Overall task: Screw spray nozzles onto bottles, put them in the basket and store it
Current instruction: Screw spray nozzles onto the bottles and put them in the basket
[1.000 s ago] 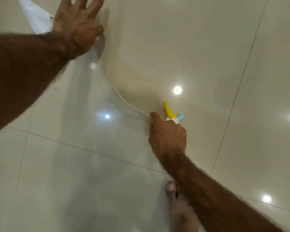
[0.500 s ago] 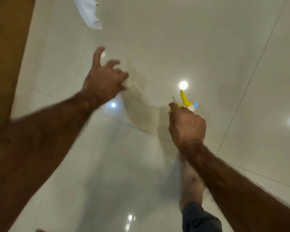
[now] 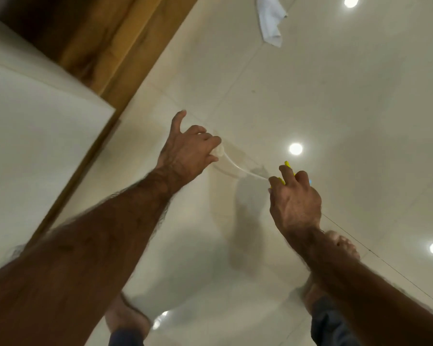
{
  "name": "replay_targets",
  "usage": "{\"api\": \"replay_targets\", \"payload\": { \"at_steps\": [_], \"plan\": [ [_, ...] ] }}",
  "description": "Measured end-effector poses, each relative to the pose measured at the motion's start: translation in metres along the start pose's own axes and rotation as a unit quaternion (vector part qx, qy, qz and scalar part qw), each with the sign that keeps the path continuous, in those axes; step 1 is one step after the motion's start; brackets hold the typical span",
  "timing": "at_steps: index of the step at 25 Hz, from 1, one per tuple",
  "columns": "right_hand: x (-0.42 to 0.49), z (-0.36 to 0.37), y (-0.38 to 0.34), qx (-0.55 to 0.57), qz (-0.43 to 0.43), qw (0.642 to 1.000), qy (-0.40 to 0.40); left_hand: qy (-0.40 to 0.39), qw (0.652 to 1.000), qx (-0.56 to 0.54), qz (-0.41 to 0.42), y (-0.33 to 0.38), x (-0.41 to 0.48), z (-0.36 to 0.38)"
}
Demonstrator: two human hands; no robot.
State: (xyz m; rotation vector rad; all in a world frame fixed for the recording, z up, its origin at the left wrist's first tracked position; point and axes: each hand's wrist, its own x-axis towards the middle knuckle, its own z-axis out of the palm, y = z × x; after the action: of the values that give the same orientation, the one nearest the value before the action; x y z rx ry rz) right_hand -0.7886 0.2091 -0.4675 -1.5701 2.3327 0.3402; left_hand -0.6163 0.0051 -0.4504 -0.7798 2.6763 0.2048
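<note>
**Hands on a spray nozzle and its dip tube, above a tiled floor**

My right hand (image 3: 295, 203) is clamped on the yellow spray nozzle (image 3: 287, 165), of which only a yellow sliver and a spot of blue show past the knuckles. My left hand (image 3: 188, 151), well apart from it, has its fingers curled around something pale and translucent at the far end of the dip tube (image 3: 238, 168); motion blur keeps me from telling whether that is the tube's tip or a clear bottle. I judge the two hands are held apart so the thin, flexible tube is drawn out in a shallow arc and can be guided into a bottle neck. No basket is in view. The floor (image 3: 335, 101) is glossy cream tile with fine grout lines, mirroring round ceiling lights. A crumpled white cloth (image 3: 270, 23) lies far off. At left, a wood-grain panel (image 3: 115, 46) borders a smooth white surface (image 3: 35, 121).
</note>
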Motion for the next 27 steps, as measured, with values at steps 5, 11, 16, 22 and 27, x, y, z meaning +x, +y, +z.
{"api": "replay_targets", "payload": {
  "at_steps": [5,11,16,22,27],
  "plan": [
    [0.000,-0.022,-0.051,-0.023,-0.077,0.996,0.027,0.014,0.999,0.005,-0.031,-0.053,-0.057,0.000],
    [-0.002,-0.052,-0.088,-0.048,-0.132,0.987,0.072,0.030,0.997,-0.001,-0.070,-0.081,-0.115,0.003],
    [-0.001,-0.062,-0.107,-0.076,-0.168,0.980,0.077,0.036,0.995,-0.022,-0.085,-0.083,-0.143,0.003],
    [-0.001,-0.089,-0.143,0.031,-0.275,0.956,0.097,0.053,0.998,0.001,-0.039,-0.063,-0.151,-0.007],
    [0.008,-0.096,-0.167,0.166,-0.224,0.958,0.065,0.138,0.989,-0.044,-0.035,-0.046,-0.151,-0.005]
  ]
}}
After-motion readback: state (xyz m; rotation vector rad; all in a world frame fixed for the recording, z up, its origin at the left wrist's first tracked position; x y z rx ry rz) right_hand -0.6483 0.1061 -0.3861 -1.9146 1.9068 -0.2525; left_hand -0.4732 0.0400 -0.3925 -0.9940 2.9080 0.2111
